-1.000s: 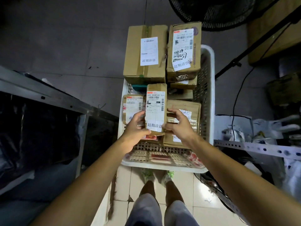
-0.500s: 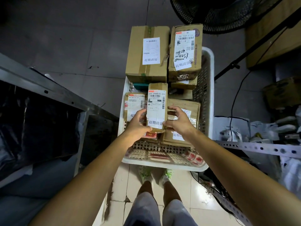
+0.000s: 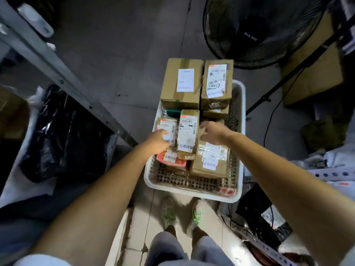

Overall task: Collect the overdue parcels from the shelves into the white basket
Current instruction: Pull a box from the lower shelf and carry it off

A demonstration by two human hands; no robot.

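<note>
Seemingly loose-fingered, left hand (image 3: 159,140) and right hand (image 3: 213,133) flank the narrow parcel (image 3: 188,131).

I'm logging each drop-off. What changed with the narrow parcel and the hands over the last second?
Both hands held the narrow parcel a second ago; now it stands in the white basket. The right hand has let go and drawn right, fingers spread. The left hand has slid off leftward. The stacked boxes stayed put.

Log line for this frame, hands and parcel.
narrow parcel in white basket | right hand open beside it | left hand beside it, grip unclear
</note>
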